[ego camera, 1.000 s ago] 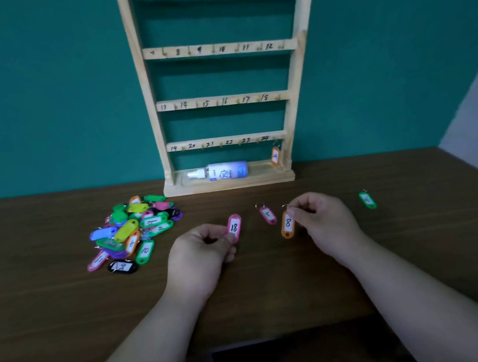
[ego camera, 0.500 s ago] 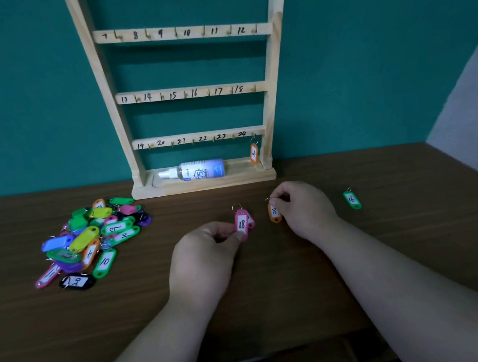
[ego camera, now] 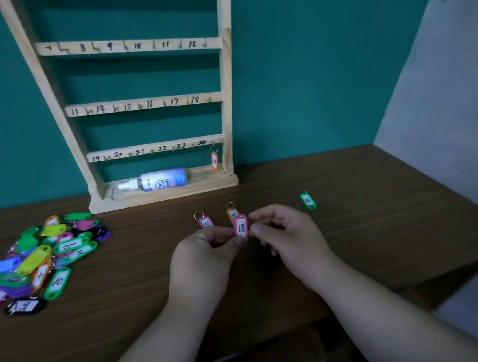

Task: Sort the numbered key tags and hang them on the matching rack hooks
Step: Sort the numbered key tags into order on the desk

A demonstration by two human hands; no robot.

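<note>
Orange tag 8 (ego camera: 231, 213) dropped, left hand (ego camera: 201, 252) pinches plastic tag 18 (ego camera: 241, 227), right hand (ego camera: 287, 234) unclear

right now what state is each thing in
pink tag 18: upright, left hand pinching, right hand at edge
orange tag 8: flat on table
pink tag 5: flat on table
green tag 16: flat on table
hanging tag: on hook 24
spray bottle: on side
tag pile: loose heap

Dark wood worktop (ego camera: 384, 224): wooden rack (ego camera: 162, 196) stands far centre-left, mixed-colour pile of key tags (ego camera: 42, 254) at left. Pink tag "5" (ego camera: 206, 222) and orange tag (ego camera: 231, 212) lie side by side mid-worktop. Green tag "16" (ego camera: 307, 200) lies alone to the right.
</note>
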